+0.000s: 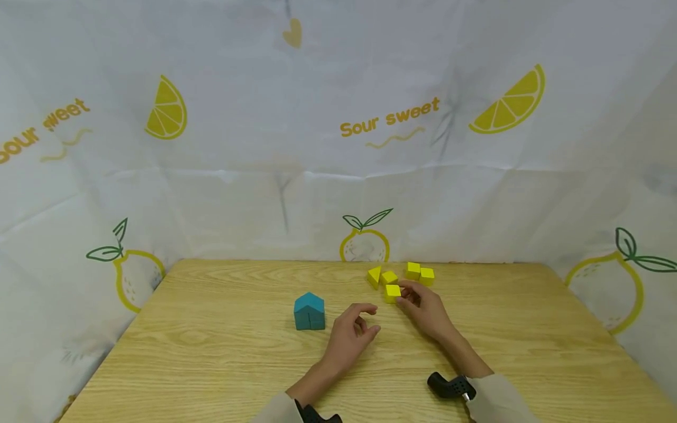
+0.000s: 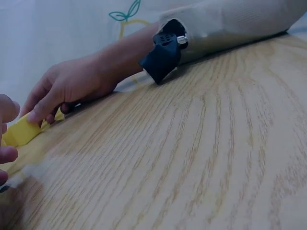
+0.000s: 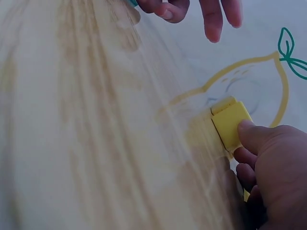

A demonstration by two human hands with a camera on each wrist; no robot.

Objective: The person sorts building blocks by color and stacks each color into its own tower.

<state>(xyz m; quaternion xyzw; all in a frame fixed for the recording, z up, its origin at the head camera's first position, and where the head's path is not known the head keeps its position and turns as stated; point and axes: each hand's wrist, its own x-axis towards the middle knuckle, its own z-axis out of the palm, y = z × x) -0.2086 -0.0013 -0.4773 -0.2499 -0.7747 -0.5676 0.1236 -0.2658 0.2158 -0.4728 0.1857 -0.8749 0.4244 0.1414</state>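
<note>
My right hand (image 1: 427, 309) pinches a yellow cube (image 1: 392, 294) at its right side, low over the wooden table. In the right wrist view the thumb lies on that block's near face, and in the left wrist view its fingers are partly hidden behind the block. My left hand (image 1: 350, 333) hovers nearer me with loosely bent fingers and nothing between them. To its left stands a small house shape of blue blocks (image 1: 309, 311) with a pointed top. Behind the held cube lie another yellow block (image 1: 389, 277) and a yellow triangular block (image 1: 374, 277).
Two more yellow cubes (image 1: 413, 270) sit side by side at the back, just beyond my right fingers. The wooden table (image 1: 211, 352) ends at a white cloth (image 1: 238, 194) printed with lemons, which hangs behind it and along both sides.
</note>
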